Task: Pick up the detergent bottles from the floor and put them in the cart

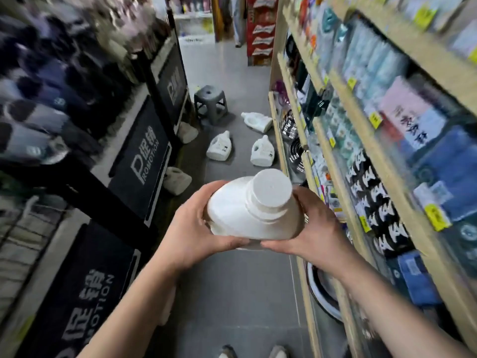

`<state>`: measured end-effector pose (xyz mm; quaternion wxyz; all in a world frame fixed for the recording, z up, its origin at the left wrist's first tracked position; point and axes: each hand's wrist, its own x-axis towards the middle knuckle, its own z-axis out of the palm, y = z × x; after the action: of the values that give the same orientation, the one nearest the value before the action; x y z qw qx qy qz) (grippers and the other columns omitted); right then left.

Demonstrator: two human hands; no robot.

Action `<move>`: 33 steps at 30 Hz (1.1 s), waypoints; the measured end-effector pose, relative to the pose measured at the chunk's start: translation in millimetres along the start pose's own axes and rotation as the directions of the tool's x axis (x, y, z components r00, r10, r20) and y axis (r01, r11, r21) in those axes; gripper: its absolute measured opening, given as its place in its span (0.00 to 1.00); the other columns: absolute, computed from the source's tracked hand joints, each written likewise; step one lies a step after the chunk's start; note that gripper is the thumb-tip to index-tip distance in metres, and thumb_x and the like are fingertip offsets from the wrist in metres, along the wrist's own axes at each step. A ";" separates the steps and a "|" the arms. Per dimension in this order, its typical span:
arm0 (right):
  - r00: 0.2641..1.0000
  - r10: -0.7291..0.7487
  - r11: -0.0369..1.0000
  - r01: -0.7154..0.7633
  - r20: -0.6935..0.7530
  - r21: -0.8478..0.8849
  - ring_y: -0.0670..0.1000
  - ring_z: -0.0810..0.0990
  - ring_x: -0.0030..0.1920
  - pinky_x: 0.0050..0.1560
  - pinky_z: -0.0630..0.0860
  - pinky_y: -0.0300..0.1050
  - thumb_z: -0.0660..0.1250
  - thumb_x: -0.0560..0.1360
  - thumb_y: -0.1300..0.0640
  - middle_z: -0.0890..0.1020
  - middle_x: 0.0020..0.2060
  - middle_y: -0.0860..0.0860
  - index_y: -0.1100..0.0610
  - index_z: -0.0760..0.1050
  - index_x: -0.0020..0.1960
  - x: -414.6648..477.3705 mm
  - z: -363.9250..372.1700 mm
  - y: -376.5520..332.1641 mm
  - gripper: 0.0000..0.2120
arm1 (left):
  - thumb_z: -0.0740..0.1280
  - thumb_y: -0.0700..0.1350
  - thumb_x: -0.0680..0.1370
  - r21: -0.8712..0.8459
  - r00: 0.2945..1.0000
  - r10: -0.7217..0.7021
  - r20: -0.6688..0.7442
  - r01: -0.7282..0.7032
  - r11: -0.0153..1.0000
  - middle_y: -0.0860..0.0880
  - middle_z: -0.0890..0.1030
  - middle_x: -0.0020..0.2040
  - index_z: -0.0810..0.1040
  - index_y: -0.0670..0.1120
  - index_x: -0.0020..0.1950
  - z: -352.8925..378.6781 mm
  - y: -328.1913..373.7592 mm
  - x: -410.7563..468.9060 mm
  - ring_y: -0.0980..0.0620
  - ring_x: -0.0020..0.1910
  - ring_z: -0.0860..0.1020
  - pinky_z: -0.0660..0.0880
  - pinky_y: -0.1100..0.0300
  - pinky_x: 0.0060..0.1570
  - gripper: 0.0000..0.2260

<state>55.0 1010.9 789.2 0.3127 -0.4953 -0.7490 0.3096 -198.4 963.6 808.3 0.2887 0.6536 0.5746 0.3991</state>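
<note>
I hold a white detergent bottle [251,210] upright in front of me, its round cap towards the camera. My left hand [196,228] grips its left side and my right hand [307,228] grips its right side, thumbs under the near edge. Several more white detergent bottles lie on the grey floor ahead: one [219,146] in the middle, one [262,152] beside the right shelf, one [256,121] farther back, and two [178,180] [187,133] against the left display. No cart is in view.
The aisle is narrow. Black promotion display stands [144,156] line the left, wooden shelves of packaged goods [374,140] the right. A grey plastic stool [210,103] stands on the floor beyond the bottles. My shoes [254,352] show at the bottom edge.
</note>
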 end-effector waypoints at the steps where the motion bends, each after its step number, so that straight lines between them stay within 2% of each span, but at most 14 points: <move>1: 1.000 -0.003 1.000 0.003 -0.002 0.001 0.30 0.73 0.57 0.56 0.60 0.16 0.90 0.50 0.44 0.74 0.58 0.31 0.50 0.75 0.70 -2.6 -10.6 -15.3 0.52 | 0.89 0.46 0.59 -0.024 1.000 0.012 -0.010 -0.012 1.000 0.62 0.81 0.65 0.76 0.56 0.70 -9.0 14.4 -2.6 0.60 0.66 0.79 0.73 0.71 0.61 0.42; 3: 1.000 -0.026 1.000 0.026 0.003 0.007 0.21 0.69 0.58 0.56 0.60 0.16 0.88 0.51 0.42 0.70 0.59 0.26 0.47 0.73 0.71 -7.5 -25.6 -41.8 0.52 | 0.89 0.48 0.58 -0.049 0.999 0.026 -0.029 -0.027 0.998 0.63 0.81 0.66 0.76 0.58 0.70 -23.5 35.9 -9.2 0.59 0.68 0.78 0.74 0.67 0.64 0.43; 5: 0.999 -0.048 0.999 0.048 0.007 0.013 0.19 0.67 0.59 0.56 0.60 0.16 0.88 0.52 0.42 0.70 0.60 0.25 0.44 0.73 0.71 -13.5 -37.8 -66.0 0.51 | 0.89 0.51 0.57 -0.079 0.997 0.051 -0.054 -0.056 0.995 0.63 0.80 0.66 0.76 0.61 0.70 -36.2 52.6 -16.0 0.60 0.68 0.78 0.74 0.63 0.66 0.43; 9: 0.997 -0.077 0.996 0.077 -0.010 0.037 0.19 0.68 0.58 0.55 0.64 0.17 0.90 0.52 0.45 0.73 0.58 0.26 0.30 0.68 0.61 -24.2 -45.4 -105.4 0.46 | 0.88 0.52 0.57 -0.163 0.994 0.065 -0.092 -0.080 0.983 0.59 0.81 0.67 0.76 0.58 0.70 -61.6 73.1 -34.0 0.57 0.68 0.79 0.75 0.58 0.69 0.44; 12: 0.996 -0.084 0.993 0.084 0.000 0.078 0.26 0.73 0.60 0.55 0.70 0.24 0.87 0.47 0.35 0.78 0.57 0.26 0.24 0.69 0.58 -27.8 -43.1 -133.9 0.44 | 0.87 0.53 0.57 -0.210 0.987 0.059 -0.148 -0.090 0.974 0.58 0.82 0.66 0.76 0.58 0.70 -80.8 81.6 -52.2 0.56 0.68 0.79 0.75 0.57 0.69 0.43; 14: 0.994 -0.103 0.988 0.098 0.034 0.124 0.31 0.77 0.60 0.55 0.74 0.32 0.84 0.46 0.31 0.79 0.59 0.27 0.25 0.70 0.59 -27.5 -37.7 -149.2 0.44 | 0.87 0.53 0.57 -0.236 0.980 0.037 -0.197 -0.084 0.968 0.57 0.83 0.66 0.77 0.60 0.69 -93.6 84.3 -65.1 0.55 0.67 0.80 0.76 0.54 0.69 0.42; 16: 0.987 -0.146 0.978 0.134 0.065 0.157 0.36 0.80 0.59 0.56 0.78 0.38 0.83 0.46 0.32 0.81 0.58 0.31 0.30 0.73 0.61 -25.7 -28.0 -164.1 0.44 | 0.87 0.53 0.57 -0.243 0.967 0.014 -0.255 -0.078 0.967 0.55 0.83 0.66 0.78 0.62 0.68 -108.4 85.9 -80.1 0.53 0.67 0.80 0.76 0.51 0.68 0.40; 18: 0.977 -0.191 0.966 0.170 0.096 0.197 0.38 0.81 0.58 0.56 0.79 0.40 0.84 0.47 0.32 0.82 0.57 0.34 0.32 0.74 0.61 -24.3 -17.6 -178.0 0.44 | 0.87 0.52 0.58 -0.226 0.953 -0.001 -0.302 -0.070 0.972 0.55 0.83 0.66 0.78 0.63 0.68 -122.3 89.9 -96.0 0.53 0.67 0.80 0.76 0.53 0.67 0.40; 21: 0.942 -0.301 0.930 0.256 0.150 0.263 0.41 0.82 0.59 0.57 0.80 0.42 0.84 0.48 0.34 0.83 0.58 0.36 0.34 0.76 0.62 -19.9 1.2 -199.6 0.43 | 0.86 0.52 0.59 -0.175 0.921 -0.031 -0.390 -0.041 0.984 0.56 0.83 0.66 0.77 0.56 0.71 -142.8 96.5 -124.4 0.54 0.67 0.80 0.77 0.57 0.66 0.42; 23: 0.910 -0.372 0.902 0.309 0.181 0.303 0.40 0.82 0.59 0.55 0.80 0.38 0.84 0.48 0.34 0.82 0.58 0.35 0.31 0.75 0.60 -16.8 12.5 -213.6 0.41 | 0.86 0.52 0.59 -0.148 0.891 -0.048 -0.451 -0.022 0.989 0.57 0.83 0.66 0.76 0.54 0.71 -153.9 102.0 -144.5 0.56 0.67 0.80 0.77 0.60 0.65 0.42; 25: 0.858 -0.460 0.864 0.372 0.230 0.340 0.40 0.81 0.59 0.54 0.79 0.38 0.84 0.50 0.33 0.81 0.59 0.34 0.31 0.75 0.61 -15.0 23.4 -228.5 0.41 | 0.86 0.52 0.59 -0.114 0.846 -0.079 -0.527 0.022 0.993 0.57 0.82 0.66 0.76 0.56 0.71 -160.2 109.9 -169.3 0.55 0.67 0.80 0.77 0.60 0.65 0.42; 29: 0.717 -0.593 0.791 0.435 0.366 0.430 0.40 0.80 0.59 0.51 0.75 0.30 0.85 0.51 0.34 0.82 0.58 0.36 0.34 0.75 0.63 -14.4 45.4 -258.1 0.42 | 0.86 0.55 0.57 -0.064 0.702 -0.147 -0.697 0.143 0.988 0.57 0.82 0.67 0.76 0.63 0.69 -162.7 130.8 -222.0 0.55 0.68 0.80 0.76 0.57 0.68 0.41; 33: 0.533 -0.699 0.712 0.449 0.477 0.541 0.42 0.80 0.60 0.54 0.77 0.39 0.85 0.52 0.34 0.82 0.59 0.37 0.37 0.75 0.66 -26.0 75.6 -285.5 0.45 | 0.85 0.56 0.57 -0.061 0.517 -0.208 -0.831 0.286 0.956 0.58 0.84 0.63 0.76 0.61 0.69 -154.1 155.1 -277.5 0.57 0.65 0.81 0.78 0.57 0.66 0.42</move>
<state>-152.0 884.2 959.5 0.1995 -0.0098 -0.8611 0.4676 -254.9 651.9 964.6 0.0100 0.3112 0.7450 0.5899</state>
